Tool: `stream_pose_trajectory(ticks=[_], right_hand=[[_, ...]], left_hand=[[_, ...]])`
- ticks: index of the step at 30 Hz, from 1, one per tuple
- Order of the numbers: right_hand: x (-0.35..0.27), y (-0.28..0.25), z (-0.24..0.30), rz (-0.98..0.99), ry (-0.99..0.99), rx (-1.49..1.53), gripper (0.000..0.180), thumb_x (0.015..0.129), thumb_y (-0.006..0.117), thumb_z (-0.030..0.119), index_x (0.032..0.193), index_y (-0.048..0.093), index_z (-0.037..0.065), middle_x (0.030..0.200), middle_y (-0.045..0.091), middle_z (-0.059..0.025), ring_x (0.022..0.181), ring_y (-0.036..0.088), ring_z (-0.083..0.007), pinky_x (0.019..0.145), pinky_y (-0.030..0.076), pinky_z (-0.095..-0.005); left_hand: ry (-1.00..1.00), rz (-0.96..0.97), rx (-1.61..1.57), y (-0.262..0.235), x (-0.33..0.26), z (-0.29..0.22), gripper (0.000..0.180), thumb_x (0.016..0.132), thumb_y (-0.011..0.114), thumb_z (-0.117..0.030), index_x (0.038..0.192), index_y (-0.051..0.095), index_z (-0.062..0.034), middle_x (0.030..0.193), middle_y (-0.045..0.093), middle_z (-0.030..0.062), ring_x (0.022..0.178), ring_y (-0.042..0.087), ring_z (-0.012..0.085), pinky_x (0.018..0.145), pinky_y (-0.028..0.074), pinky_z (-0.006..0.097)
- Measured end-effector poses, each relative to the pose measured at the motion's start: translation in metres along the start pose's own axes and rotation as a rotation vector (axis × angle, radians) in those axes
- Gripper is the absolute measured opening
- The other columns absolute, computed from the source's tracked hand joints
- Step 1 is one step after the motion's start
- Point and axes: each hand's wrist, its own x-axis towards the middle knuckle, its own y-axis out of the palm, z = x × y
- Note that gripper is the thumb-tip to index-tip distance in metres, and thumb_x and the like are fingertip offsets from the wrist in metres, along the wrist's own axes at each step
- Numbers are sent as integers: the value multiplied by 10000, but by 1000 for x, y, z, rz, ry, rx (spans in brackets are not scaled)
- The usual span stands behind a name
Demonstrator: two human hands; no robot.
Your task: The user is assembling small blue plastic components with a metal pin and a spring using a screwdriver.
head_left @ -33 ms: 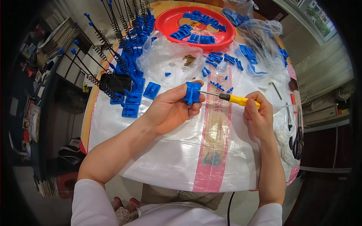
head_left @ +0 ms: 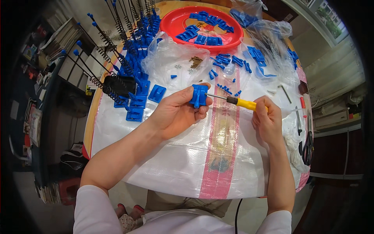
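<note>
Head camera view: one person's left grip (head_left: pixel 180 107) was closed around one blue plastic part (head_left: pixel 199 94), held above the desk (head_left: pixel 92 119), while the right grip (head_left: pixel 269 121) clasped the yellow handle of one screwdriver (head_left: pixel 246 104), its shaft reaching the part's right side. The step in hand appeared to be driving or seating a fastener, though no screw head could be made out at the tip; the next move seemed to call for a steady part and a tool kept in line with it. One loose blue bracket (head_left: pixel 157 93) lay beyond the left wrist on a white woven sheet (head_left: pixel 171 167). Farther out were one small blue cone (head_left: pixel 173 77) and a pile of brass-coloured screws (head_left: pixel 196 61), too bunched to count. One bent metal key (head_left: pixel 285 93) lay to the right. One red tray (head_left: pixel 167 29) at the far side bore blue pieces in touching rows, their exact number unclear. At left, one black container (head_left: pixel 126 84) sat among blue bases (head_left: pixel 137 102) and black springs (head_left: pixel 122 58) too crowded to tally.
</note>
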Motion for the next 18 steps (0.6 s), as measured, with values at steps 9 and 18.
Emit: stream_pose_trajectory(ticks=[9,18], right_hand=[[1,15,9,-90,-106,40,206,1037,585,245,983,569,47,669,459,66,546,378,-1,449,264,-186],[-1,13,7,-79,-144,127,127,982,621,92,1069,537,53,805,511,41,546,367,6,457,260,-177]], left_hand=[[-4,13,10,-1,-1,0,456,1043,530,-253,1431,425,-36,1124,630,150,931,619,212,844,519,330],[-17,12,0,1,0,2,463,1044,532,-263,1432,422,-34,1118,631,152,937,617,213,844,520,332]])
